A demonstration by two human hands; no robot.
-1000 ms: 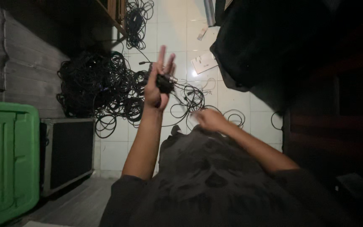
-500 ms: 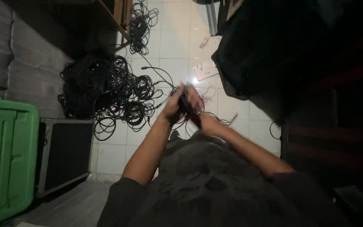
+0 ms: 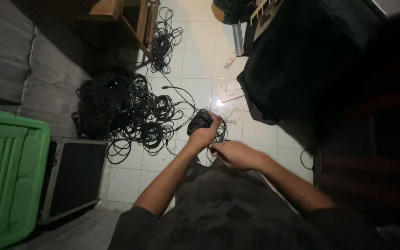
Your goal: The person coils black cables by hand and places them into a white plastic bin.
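Two hands over floor; left hand point(image 3: 203, 134) clenched round dark cable coil point(image 3: 200, 121). Right hand point(image 3: 234, 155) blurred, grip unclear. Cable heap point(image 3: 121, 111) detail lost in gloom.

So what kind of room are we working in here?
Probably a storeroom for sound or stage gear: a big heap of black cables on the tiled floor, a black equipment case, and a green plastic bin beside it.

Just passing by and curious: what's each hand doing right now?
Left hand: closed around a coiled black cable.
Right hand: in view; its grip cannot be told.
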